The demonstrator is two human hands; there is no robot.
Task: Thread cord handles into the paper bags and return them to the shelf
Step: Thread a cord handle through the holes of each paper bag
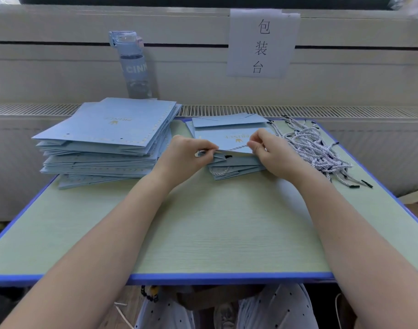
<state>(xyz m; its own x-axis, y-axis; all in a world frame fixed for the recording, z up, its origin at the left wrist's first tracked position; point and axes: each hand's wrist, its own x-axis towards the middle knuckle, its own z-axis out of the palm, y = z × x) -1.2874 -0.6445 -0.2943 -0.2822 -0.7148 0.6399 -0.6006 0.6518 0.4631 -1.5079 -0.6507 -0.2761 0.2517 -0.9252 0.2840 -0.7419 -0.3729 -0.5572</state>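
Pinched between the thumb and forefinger of the left hand is the near edge of the top paper bag, which is raised slightly off the small stack beneath it. A twisted white cord is pinched near its end by the fingertips of the right hand and is laid along that near edge, running between the two hands. A black cord tip can be seen just under the lifted edge.

The top paper bag and the small stack are placed at about twelve o'clock on the table, flat, with the gold print facing up. A cord loop is seen protruding from a lower bag of that stack. At ten o'clock, a taller stack of flat blue bags is piled unevenly, well apart from the hands. At two o'clock, a tangle of loose cords with black tips is spread just beside the small stack.

Beyond the table, at eleven o'clock, a clear water bottle is stood upright behind the taller stack. At one o'clock, a paper sign with printed characters is fixed to the wall.
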